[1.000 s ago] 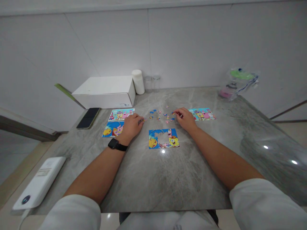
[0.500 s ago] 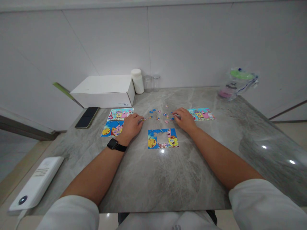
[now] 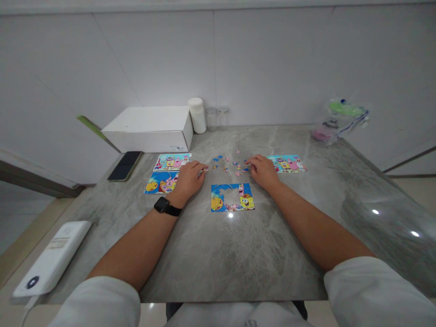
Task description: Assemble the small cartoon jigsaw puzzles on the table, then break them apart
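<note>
A partly assembled jigsaw puzzle lies flat in front of me, a cartoon picture with a gap in its middle. Beyond it are several loose puzzle pieces, blue, pink and yellow. My left hand, with a black watch on the wrist, is left of the pieces; its thumb and fingers close around a small puzzle piece. Right of the pieces rests my right hand, fingers bent and slightly apart, the tips beside a blue piece. Whether they touch it is hard to see.
Picture cards lie partly under my left hand, another card beyond my right. A phone, white box, white bottle, clear glasses, power bank and plastic bag stand or lie around.
The whole view has shifted slightly. Both hands keep nearly the same place beside the loose pieces, and the puzzle looks unchanged.
</note>
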Available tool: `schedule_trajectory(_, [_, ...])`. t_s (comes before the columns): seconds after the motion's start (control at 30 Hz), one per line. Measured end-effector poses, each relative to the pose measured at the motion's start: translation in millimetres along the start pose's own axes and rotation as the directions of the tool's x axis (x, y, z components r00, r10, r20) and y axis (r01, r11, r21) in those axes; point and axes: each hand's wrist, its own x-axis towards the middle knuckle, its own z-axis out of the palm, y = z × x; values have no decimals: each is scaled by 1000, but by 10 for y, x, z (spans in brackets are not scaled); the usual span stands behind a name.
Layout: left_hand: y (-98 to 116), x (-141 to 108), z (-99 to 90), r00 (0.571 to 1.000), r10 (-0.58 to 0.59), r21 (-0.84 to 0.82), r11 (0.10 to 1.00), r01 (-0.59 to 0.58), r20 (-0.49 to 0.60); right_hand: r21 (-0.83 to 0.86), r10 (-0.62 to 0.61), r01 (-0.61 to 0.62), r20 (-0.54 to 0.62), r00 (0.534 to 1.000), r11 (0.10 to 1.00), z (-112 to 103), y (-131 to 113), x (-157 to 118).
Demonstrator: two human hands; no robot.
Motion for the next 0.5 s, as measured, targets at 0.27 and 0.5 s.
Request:
schedule_trajectory(0.27, [5,-5,-1,1000,-17,-14,1000,17,8,-4,32,-33,-1,999,999,-8,-28,-12])
schedule_trajectory(0.5, [39,-1,-32,997,-65,-7,998,65,44,16,41,-41,1,999,999,4,-13,-22])
